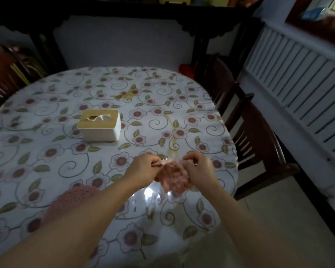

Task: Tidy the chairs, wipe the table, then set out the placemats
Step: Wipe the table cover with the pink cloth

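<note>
Chairs: two dark wooden chairs [259,132] at right frame edge sit tucked in.
Placemats: one pink crocheted placemat [70,200] lies lower left.
Hands: left hand [143,169] and right hand [199,169] both pinch a second pink placemat [173,177], centre-right, above the floral tablecloth [46,132].
Left: likely laying it, then others.

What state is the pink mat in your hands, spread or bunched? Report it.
Bunched: the pink mat hangs crumpled between left hand and right hand, above the table.
</note>
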The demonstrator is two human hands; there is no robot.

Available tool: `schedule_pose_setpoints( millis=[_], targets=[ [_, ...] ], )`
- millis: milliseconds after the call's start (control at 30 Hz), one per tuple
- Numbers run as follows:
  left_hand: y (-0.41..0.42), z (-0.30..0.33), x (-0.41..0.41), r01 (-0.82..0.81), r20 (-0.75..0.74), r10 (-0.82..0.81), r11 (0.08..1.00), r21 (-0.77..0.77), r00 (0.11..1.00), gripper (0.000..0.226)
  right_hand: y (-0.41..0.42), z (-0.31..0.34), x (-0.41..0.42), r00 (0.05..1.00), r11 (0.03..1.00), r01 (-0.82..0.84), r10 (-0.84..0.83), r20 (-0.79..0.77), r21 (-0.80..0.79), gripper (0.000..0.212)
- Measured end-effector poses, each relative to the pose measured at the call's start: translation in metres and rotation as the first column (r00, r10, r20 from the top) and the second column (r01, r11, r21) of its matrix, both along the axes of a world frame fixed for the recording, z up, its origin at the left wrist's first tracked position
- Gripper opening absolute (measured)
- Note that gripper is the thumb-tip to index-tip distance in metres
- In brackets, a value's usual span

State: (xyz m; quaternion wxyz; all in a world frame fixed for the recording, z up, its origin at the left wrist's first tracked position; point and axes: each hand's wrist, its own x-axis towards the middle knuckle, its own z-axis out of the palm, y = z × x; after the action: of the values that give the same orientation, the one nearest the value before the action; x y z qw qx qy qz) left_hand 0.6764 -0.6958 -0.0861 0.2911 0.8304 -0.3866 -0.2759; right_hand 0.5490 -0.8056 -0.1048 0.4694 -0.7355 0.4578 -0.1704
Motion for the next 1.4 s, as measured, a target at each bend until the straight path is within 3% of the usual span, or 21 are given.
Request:
schedule_pose_setpoints(
  millis=[167,233,300,400,500,667,767,833,900,1033,1133,1200,1300,1333,1400],
  targets=[
    [-0.006,0.004,0.019,-0.161,-0.101,0.154,0.985,-0.068,0.983,0.013,0.003,0.004,0.008,0.984,0.984,-0.172,0.174,-0.038,0.049,0.036],
    [-0.011,0.003,0.025,-0.252,-0.204,0.225,0.96,-0.118,0.953,0.015,0.004,-0.002,0.017,0.943,0.966,-0.26,0.25,-0.219,-0.015,0.042],
    [-0.013,-0.002,0.031,-0.249,-0.183,0.228,0.963,-0.101,0.956,0.014,0.005,-0.012,0.026,0.893,0.938,-0.329,0.274,-0.357,-0.104,0.04],
    [-0.014,-0.025,0.044,-0.236,-0.092,0.23,0.97,-0.054,0.969,0.009,-0.005,-0.023,0.029,0.89,0.949,-0.305,0.254,-0.379,-0.082,0.012],
    [-0.014,-0.047,0.052,-0.273,-0.083,0.271,0.962,-0.008,0.959,0.016,-0.021,-0.028,0.023,0.881,0.947,-0.321,0.309,-0.359,0.027,0.036],
    [-0.043,-0.068,0.069,-0.291,-0.064,0.298,0.952,0.098,0.953,0.017,-0.07,-0.031,0.038,0.892,0.952,-0.258,0.301,-0.338,0.167,0.026],
    [-0.074,-0.078,0.085,-0.337,-0.142,0.35,0.935,0.108,0.926,0.01,-0.101,-0.042,0.071,0.902,0.988,-0.151,0.146,-0.407,0.021,0.02],
    [-0.089,-0.09,0.097,-0.4,-0.159,0.416,0.908,0.126,0.895,0.032,-0.109,-0.058,0.09,0.844,0.96,-0.142,-0.01,-0.536,-0.241,0.044],
    [-0.094,-0.104,0.106,-0.39,-0.093,0.409,0.905,0.169,0.908,0.055,-0.105,-0.076,0.103,0.844,0.889,-0.206,-0.051,-0.534,-0.41,0.049],
    [-0.093,-0.127,0.111,-0.284,0.075,0.274,0.922,0.262,0.959,0.057,-0.085,-0.128,0.12,0.853,0.936,-0.279,0.139,-0.503,-0.214,0.039],
    [-0.097,-0.147,0.113,-0.237,0.183,0.195,0.94,0.248,0.964,0.054,-0.084,-0.172,0.136,0.848,0.911,-0.329,0.17,-0.503,-0.248,0.049],
    [-0.101,-0.162,0.115,-0.217,0.248,0.162,0.953,0.211,0.955,0.053,-0.078,-0.191,0.144,0.839,0.833,-0.437,0.241,-0.488,-0.34,0.051],
    [-0.111,-0.181,0.118,-0.205,0.312,0.145,0.964,0.169,0.939,0.053,-0.076,-0.202,0.145,0.805,0.642,-0.588,0.405,-0.434,-0.492,0.048],
    [-0.115,-0.185,0.12,-0.2,0.327,0.14,0.967,0.157,0.935,0.053,-0.085,-0.206,0.143,0.785,0.611,-0.616,0.421,-0.454,-0.498,0.052],
    [-0.123,-0.193,0.125,-0.185,0.332,0.132,0.974,0.133,0.934,0.054,-0.118,-0.212,0.136,0.764,0.65,-0.615,0.35,-0.542,-0.447,0.067]
  ],
)
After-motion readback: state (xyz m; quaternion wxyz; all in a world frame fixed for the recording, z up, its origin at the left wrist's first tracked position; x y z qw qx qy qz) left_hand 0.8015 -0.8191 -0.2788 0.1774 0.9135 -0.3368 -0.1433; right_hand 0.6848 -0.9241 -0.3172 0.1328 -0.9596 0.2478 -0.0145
